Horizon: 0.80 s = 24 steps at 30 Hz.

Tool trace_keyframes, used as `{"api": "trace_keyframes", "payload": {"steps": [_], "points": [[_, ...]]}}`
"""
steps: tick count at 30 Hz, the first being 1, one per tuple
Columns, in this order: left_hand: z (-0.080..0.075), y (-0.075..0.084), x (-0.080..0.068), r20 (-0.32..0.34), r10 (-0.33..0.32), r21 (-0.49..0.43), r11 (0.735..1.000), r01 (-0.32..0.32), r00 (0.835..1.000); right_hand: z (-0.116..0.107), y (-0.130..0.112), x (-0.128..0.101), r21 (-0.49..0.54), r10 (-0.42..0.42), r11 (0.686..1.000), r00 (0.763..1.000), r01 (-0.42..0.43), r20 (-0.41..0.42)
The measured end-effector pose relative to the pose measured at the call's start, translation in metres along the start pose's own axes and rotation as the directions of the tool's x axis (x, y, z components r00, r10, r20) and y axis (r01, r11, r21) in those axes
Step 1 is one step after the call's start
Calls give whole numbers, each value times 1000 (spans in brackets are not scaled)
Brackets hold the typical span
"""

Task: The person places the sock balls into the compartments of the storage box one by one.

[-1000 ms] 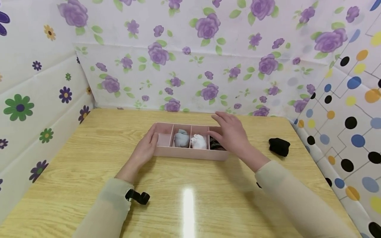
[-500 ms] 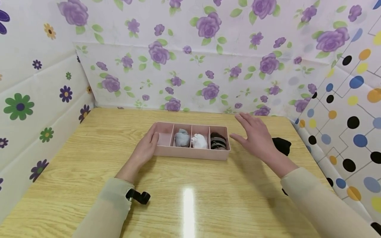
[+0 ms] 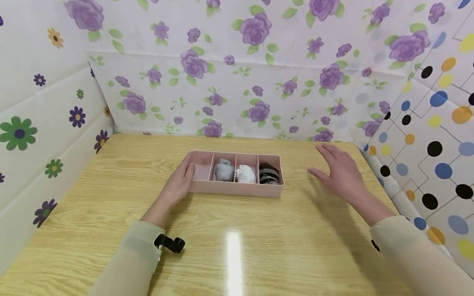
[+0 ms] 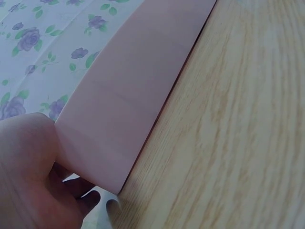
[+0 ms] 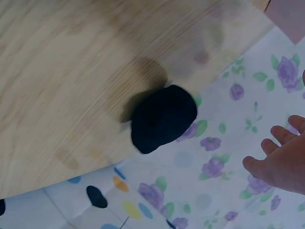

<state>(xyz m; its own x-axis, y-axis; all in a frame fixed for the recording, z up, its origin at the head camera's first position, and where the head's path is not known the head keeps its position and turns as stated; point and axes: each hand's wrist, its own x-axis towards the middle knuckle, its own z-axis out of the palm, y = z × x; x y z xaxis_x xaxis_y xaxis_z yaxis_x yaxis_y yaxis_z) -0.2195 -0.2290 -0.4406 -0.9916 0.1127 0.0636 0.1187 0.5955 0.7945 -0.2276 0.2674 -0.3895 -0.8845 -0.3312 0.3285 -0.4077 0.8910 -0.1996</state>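
A pink divided storage box point(image 3: 237, 189) lies on the table with its compartments in a row. My left hand point(image 3: 177, 183) grips its left end, thumb over the rim and fingers around the outside. The leftmost compartment holds nothing. Rightward follow a grey-blue balled sock point(image 3: 224, 171), a white one point(image 3: 245, 174) and a black-and-grey striped one point(image 3: 268, 174), each in its own compartment. My right hand point(image 3: 342, 172) hovers right of the box, fingers spread, holding nothing. A black balled sock point(image 5: 164, 119) lies on the table in the right wrist view; in the head view the right hand hides it.
The wooden table point(image 3: 207, 246) backs onto a flower-printed sheet point(image 3: 222, 98). A dotted sheet point(image 3: 437, 172) borders its right side, another flowered sheet point(image 3: 55, 135) its left. A black strap with a small device point(image 3: 172, 243) sits on the left wrist.
My right hand has moved right, away from the striped sock and the box, to above the black sock, which it now covers in the head view. The left hand keeps its grip.
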Motion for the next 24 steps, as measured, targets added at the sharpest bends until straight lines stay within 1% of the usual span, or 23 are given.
{"api": "trace_keyframes", "payload": {"steps": [5, 11, 19, 24], "points": [[-1, 0, 0, -2, -6, 10, 1000, 7, 1000, -4, 18, -13, 9, 42, 999, 999, -42, 27], [-1, -1, 2, -11, -10, 9, 1000, 10, 1000, -8, 37, -24, 2, 52, 999, 998, -53, 44], [-1, -1, 2, -8, -7, 10, 1000, 7, 1000, -12, 57, -35, 56, 71, 995, 992, -77, 108], [-1, -1, 1, 5, -1, 4, 1000, 1, 1000, -12, 70, -43, 61, 84, 994, 982, -95, 168]]}}
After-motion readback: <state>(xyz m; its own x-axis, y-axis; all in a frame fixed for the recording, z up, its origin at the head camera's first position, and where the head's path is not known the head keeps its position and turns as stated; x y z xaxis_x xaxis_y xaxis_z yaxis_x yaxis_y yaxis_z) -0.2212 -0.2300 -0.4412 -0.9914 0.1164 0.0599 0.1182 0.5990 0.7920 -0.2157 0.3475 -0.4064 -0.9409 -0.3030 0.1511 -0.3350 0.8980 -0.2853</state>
